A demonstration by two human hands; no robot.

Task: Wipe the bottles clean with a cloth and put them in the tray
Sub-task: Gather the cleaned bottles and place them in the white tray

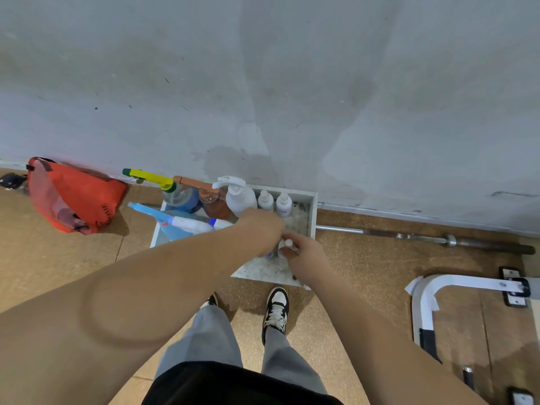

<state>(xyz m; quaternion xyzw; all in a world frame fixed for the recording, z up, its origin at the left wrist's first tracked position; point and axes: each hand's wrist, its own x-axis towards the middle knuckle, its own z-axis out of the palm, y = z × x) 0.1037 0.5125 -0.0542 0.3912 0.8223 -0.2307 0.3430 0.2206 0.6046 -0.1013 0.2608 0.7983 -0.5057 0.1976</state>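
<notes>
Plainly, the right hand (pixel 304 254) pinches a small bottle (pixel 287 244) by its cap end, roughly upright, over the near half of the tray (pixel 314 213). The left hand (pixel 261 229) lies close against it on the left, knuckles up. Its fingers are hidden beneath, so I cannot tell whether it grips anything, and no cloth shows. With the bottle already above the tray, the set-down looks to be straight down, and the right hand is the nearer for it. The tray sits on the floor (pixel 365 276) against the wall (pixel 292 83). Along its far side stand two white bottles (pixel 283 203), a pump bottle (pixel 240 197), a brown sprayer (pixel 213 202) and a blue sprayer (pixel 179 197). Another sprayer (pixel 190 224) lies on its side, long axis left to right.
</notes>
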